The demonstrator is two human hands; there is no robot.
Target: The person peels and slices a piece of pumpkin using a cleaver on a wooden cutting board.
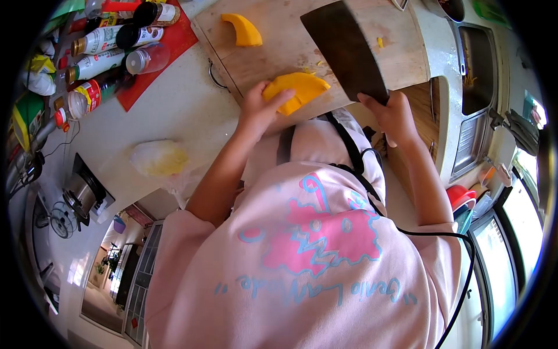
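My left hand (261, 107) is closed round an orange-yellow pumpkin piece (303, 93), thumb on its upper face, at the near edge of the wooden cutting board (279, 52). In my right hand (390, 116) is the handle of a cleaver (346, 49). Its broad dark blade points up and away over the board, apart from the pumpkin. Another curved pumpkin piece (243, 30) lies on the board's far left part. Small yellow scraps (380, 42) are scattered on the wood.
Several bottles and jars (96, 63) stand on the left around a red mat (174, 43). A plastic bag (160, 158) rests on the counter at left. To the right is a metal sink (478, 70) with yellow peelings inside. A black cable (471, 256) runs past my right side.
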